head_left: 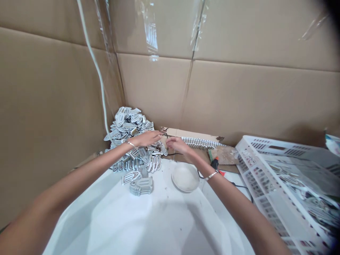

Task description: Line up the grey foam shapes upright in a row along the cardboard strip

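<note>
Left hand (145, 139) and right hand (177, 144) meet close above a heaped pile of flat white-and-silver metal clips (130, 129), at the back of a white plastic tray (106, 219). Fingers (170, 141) on both hands are nearly closed (any held item too small to tell).

walls: tan cardboard panels (239, 99) | hanging: clear plastic sheet (151, 35) | white cable (95, 67)

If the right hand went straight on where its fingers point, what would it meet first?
Probably the left hand, its fingertips just ahead of the right hand, though depth is unclear from this view.
</note>
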`<state>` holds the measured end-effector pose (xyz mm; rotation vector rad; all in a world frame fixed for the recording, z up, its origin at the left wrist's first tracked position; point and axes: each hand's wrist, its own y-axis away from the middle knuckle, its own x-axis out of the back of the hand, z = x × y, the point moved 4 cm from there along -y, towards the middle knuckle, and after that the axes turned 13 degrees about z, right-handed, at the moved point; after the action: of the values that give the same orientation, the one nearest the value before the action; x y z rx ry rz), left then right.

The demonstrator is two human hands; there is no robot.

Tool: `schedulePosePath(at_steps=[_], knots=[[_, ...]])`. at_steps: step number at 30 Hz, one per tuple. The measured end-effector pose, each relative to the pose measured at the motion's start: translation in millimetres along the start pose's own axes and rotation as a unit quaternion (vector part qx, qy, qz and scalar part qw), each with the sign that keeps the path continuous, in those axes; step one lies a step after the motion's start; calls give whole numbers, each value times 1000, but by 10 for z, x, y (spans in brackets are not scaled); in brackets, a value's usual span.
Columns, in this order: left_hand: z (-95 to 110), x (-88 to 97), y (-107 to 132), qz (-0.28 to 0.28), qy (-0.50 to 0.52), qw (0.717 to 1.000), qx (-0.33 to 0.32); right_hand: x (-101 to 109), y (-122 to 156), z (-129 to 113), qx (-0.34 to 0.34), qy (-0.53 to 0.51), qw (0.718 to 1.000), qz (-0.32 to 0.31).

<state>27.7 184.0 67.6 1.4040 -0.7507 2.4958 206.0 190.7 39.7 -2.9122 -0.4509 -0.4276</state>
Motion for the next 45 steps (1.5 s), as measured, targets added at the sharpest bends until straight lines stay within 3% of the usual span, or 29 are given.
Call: schedulePosePath(at_steps=[3, 6, 9, 12, 17, 21, 27, 33, 39, 41, 45], knots=[[329, 447, 551, 72, 79, 992, 74, -116, 328, -258, 23, 30, 994, -106], [537, 608, 1259, 119, 109, 975, 153, -380, 704, -490, 88, 139, 959, -232], [548, 427, 1868, 113, 130, 956, 237, -686, 986, -619, 165, 281, 900, -289], [446, 97, 2232, 82, 151, 949, 266, -943, 1111, -631, 191, 416, 837, -298], [270, -307, 2398, 67, 121, 970, 200, -1217, 1175, -583, 189, 521, 774, -307], [197, -451, 2376, 81, 114, 972, 190, -1308, 1224, -527, 202, 559, 757, -272], [139, -527, 2320, 95, 105, 968, 206, -1331, 1248, -432, 216, 556, 769, -231], [185, -448, 2327, 111, 140, 960, 216, -1323, 1220, -411, 210, 535, 784, -234], [231, -439, 2333, 127, 300, 921, 216, -1176, 1160, -274, 190, 499, 817, -218], [202, -468, 2322, 138, 339, 902, 229, -1096, 1129, -196, 165, 458, 850, -202], [161, -524, 2255, 165, 426, 850, 263, -927, 1068, -45, 63, 249, 955, -150]])
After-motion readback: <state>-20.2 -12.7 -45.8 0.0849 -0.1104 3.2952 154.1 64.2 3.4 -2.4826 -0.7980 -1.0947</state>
